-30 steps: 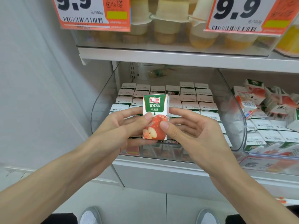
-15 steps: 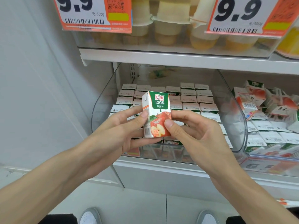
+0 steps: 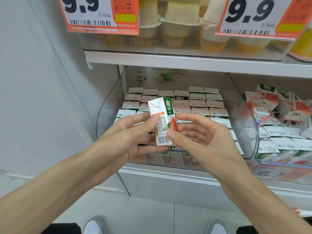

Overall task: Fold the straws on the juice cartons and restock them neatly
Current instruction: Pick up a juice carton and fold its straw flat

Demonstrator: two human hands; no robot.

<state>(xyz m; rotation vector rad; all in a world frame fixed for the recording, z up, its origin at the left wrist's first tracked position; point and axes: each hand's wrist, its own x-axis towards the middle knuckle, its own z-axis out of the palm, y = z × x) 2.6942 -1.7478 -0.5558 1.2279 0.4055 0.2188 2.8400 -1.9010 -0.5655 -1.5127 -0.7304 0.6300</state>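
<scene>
Turning the juice carton (image 3: 163, 122), grasped by our left hand (image 3: 128, 132) and right hand (image 3: 199, 137), we brought its front toward 3 o'clock; the straw is hidden, so folding waits.

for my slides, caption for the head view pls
Left hand and right hand hold a small white-and-green juice carton before a clear plastic bin of cartons

The carton (image 3: 162, 122) sits between the hands, with the left hand (image 3: 128, 137) gripping its left side and the right hand (image 3: 200, 137) its right. Behind the hands, rows of cartons (image 3: 197, 103) stand packed in a bin (image 3: 108, 105) on the lower shelf (image 3: 168, 174). Right of the right hand, beyond the bin's wall, jumbled cartons (image 3: 270, 105) lie. Above the hands, the upper shelf (image 3: 168, 60) carries cups (image 3: 175, 31), with price tags (image 3: 99, 14) in front of them.
</scene>
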